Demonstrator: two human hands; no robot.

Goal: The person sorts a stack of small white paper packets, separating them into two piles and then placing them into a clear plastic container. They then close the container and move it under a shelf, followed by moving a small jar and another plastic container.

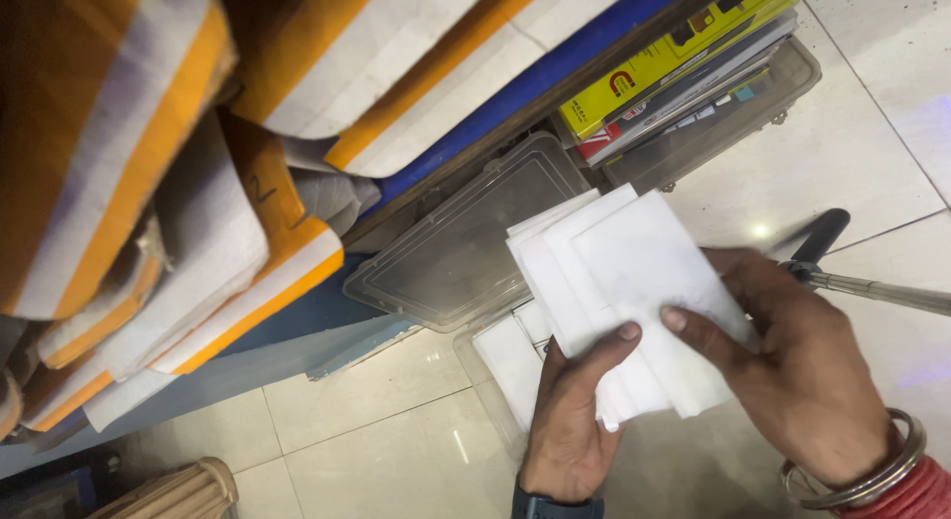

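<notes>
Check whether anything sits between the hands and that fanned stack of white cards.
Nothing does. The left hand and right hand both grip the white cards directly, thumbs on top, above the open clear plastic box.

Left hand (573,420), right hand (792,365) gripping
</notes>
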